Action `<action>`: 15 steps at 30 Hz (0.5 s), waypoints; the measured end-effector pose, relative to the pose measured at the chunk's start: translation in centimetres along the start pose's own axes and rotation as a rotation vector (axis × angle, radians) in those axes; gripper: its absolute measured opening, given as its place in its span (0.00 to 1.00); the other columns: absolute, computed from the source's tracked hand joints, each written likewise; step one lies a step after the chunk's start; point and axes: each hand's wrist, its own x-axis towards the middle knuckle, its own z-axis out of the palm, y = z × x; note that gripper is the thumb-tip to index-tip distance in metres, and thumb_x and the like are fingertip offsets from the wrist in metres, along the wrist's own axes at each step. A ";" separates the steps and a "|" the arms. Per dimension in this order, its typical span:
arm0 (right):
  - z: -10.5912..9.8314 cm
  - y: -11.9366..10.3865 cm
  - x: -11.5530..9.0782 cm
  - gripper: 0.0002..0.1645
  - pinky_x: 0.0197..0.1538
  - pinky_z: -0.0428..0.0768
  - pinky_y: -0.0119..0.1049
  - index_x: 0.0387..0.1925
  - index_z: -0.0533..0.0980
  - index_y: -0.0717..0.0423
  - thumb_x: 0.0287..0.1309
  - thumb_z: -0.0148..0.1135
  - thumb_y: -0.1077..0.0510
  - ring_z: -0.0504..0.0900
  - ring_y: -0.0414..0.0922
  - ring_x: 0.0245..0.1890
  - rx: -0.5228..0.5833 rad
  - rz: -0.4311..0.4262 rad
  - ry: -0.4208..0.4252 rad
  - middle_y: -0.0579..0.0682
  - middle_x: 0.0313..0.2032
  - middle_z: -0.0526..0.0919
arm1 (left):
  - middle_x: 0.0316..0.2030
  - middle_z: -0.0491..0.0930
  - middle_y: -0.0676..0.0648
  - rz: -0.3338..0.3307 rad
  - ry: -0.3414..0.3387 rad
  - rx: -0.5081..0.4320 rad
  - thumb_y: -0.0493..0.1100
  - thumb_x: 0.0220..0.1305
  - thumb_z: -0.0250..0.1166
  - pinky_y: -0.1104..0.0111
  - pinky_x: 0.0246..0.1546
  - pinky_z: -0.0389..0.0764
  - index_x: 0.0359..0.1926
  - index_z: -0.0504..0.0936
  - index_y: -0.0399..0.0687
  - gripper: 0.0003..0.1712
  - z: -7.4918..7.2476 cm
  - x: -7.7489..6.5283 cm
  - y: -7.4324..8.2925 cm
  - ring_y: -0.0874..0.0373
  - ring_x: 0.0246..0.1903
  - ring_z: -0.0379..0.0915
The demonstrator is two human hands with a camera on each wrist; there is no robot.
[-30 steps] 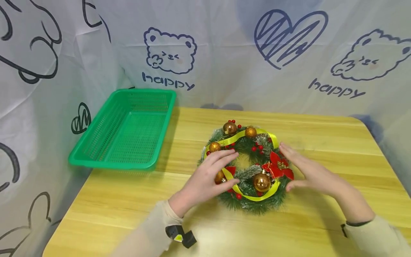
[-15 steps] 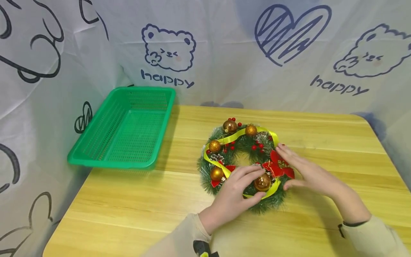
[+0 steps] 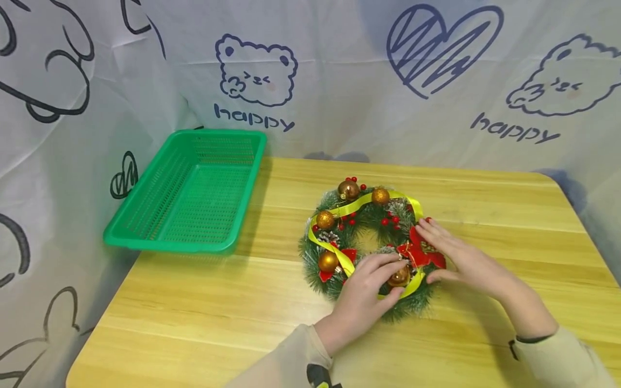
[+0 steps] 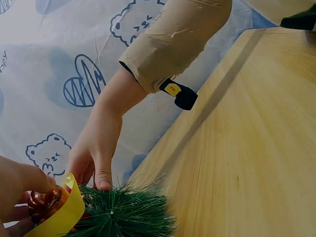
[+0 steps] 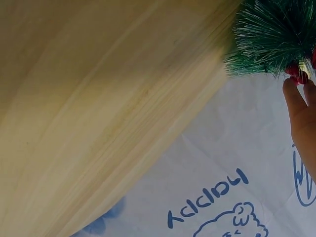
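A green Christmas wreath [image 3: 383, 231] lies on the wooden table, dressed with a yellow ribbon [image 3: 343, 262], red berries, gold balls and a red poinsettia [image 3: 418, 252]. At its near side my left hand [image 3: 360, 295] pinches a shiny copper bauble [image 3: 400, 276], thumb on one side and fingers on the other. The left wrist view shows this bauble [image 4: 45, 203] partly covered by the fingers, next to the ribbon. My right hand [image 3: 468, 268] rests at the wreath's right edge, fingers extended over the poinsettia and thumb apart. Berries [image 5: 299, 75] sit right at its fingertips in the right wrist view.
A green plastic basket [image 3: 233, 215] with perforated sides stands at the table's left. White cloth [image 3: 339, 118] printed with bears and hearts hangs behind and at both sides of the table [image 3: 194, 318].
My left hand has moved right across the wreath, from its left side to the copper bauble, and its fingers have closed in on it. The right hand has barely shifted.
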 end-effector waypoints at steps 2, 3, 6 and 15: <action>0.0 0.0 0.0 0.59 0.60 0.64 0.58 0.70 0.49 0.46 0.40 0.69 0.43 0.46 0.49 0.70 -0.009 -0.006 0.007 0.51 0.70 0.47 | 0.54 0.73 0.52 0.010 -0.002 0.028 0.43 0.53 0.68 0.78 0.60 0.63 0.55 0.75 0.50 0.26 0.0 0.0 0.0 0.62 0.56 0.65; 0.0 0.0 0.0 0.58 0.60 0.64 0.58 0.70 0.49 0.46 0.40 0.70 0.43 0.46 0.49 0.70 -0.011 -0.009 0.010 0.51 0.70 0.47 | 0.54 0.73 0.52 0.016 -0.001 0.040 0.43 0.53 0.68 0.78 0.60 0.63 0.55 0.75 0.50 0.26 0.0 0.0 0.0 0.62 0.56 0.65; 0.0 0.0 0.0 0.58 0.59 0.66 0.58 0.70 0.49 0.46 0.40 0.70 0.43 0.46 0.49 0.70 -0.010 -0.009 0.011 0.51 0.70 0.47 | 0.53 0.74 0.53 0.025 0.007 0.063 0.42 0.52 0.68 0.78 0.60 0.63 0.53 0.77 0.50 0.25 0.1 0.1 -0.1 0.62 0.55 0.66; 0.1 -0.1 0.1 0.58 0.57 0.68 0.59 0.70 0.50 0.46 0.40 0.70 0.44 0.44 0.48 0.70 -0.018 -0.017 0.009 0.51 0.70 0.48 | 0.53 0.74 0.53 0.020 -0.002 0.079 0.42 0.52 0.69 0.78 0.60 0.63 0.53 0.77 0.49 0.24 0.2 0.1 -0.3 0.62 0.55 0.65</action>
